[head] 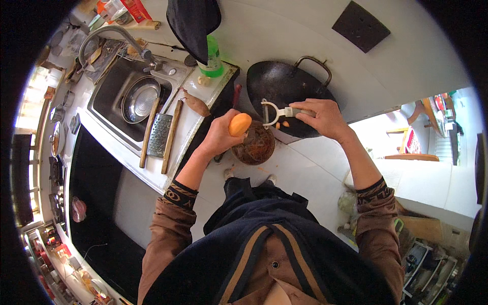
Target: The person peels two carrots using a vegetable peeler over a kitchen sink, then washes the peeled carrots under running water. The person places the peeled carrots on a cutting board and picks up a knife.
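My left hand (218,131) grips a peeled orange root vegetable (240,124), which looks like a sweet potato; its smooth rounded end faces up. In my right hand (322,117) is a Y-shaped peeler (281,112) with a pale head and grey handle. Its blade stands a little to the right of the vegetable, apart from it. Small orange bits (282,124) show just below the peeler head. Beneath both hands sits a round brown container (254,150) with peelings in it. An unpeeled sweet potato (195,103) lies on the white counter at my left.
A metal grater with wooden rails (159,135) spans the counter and sink edge. The sink (110,95) holds a metal pan (141,100). A black wok (272,78) leans against the wall ahead. Near the counter's corner stands a green bottle (212,63). Orange scraps dot the floor (297,171).
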The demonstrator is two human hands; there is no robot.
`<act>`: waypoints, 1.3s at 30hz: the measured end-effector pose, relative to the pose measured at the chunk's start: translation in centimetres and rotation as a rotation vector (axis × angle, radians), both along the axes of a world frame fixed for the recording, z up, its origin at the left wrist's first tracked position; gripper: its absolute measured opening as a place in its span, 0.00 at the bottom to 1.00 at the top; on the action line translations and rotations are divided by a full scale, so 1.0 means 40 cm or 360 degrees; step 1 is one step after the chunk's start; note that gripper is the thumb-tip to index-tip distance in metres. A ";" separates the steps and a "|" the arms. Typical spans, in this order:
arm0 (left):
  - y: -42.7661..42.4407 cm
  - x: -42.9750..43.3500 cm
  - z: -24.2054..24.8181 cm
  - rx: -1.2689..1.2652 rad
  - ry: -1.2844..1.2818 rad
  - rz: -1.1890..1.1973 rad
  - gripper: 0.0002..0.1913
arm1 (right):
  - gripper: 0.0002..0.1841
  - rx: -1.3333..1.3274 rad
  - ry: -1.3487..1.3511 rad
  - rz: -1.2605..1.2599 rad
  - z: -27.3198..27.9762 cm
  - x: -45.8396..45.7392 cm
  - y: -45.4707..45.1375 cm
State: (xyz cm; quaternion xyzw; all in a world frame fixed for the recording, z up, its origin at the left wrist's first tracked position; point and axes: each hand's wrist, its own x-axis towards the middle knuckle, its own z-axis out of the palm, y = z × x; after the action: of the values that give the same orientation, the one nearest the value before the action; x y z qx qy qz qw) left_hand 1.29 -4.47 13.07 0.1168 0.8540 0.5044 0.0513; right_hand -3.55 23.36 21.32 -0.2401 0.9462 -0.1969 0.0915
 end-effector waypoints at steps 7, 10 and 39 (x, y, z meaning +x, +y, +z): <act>-0.011 0.000 -0.010 0.0139 -0.0067 0.0024 0.22 | 0.16 0.0083 0.0333 0.0228 -0.001 -0.004 0.000; -0.019 -0.002 -0.023 0.0288 -0.0155 -0.0006 0.24 | 0.15 -0.0381 -0.0004 0.0063 -0.012 -0.011 0.011; -0.225 -0.172 -0.284 -0.1033 0.0340 0.1265 0.33 | 0.23 -0.0810 -0.0416 -0.0588 -0.292 0.156 -0.096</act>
State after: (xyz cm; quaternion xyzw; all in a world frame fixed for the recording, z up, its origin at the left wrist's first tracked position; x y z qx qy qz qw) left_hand -5.59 -13.48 1.72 -0.1874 0.9452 0.1796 -0.1979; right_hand 2.71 19.52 9.62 -0.0526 0.8745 -0.4690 0.1118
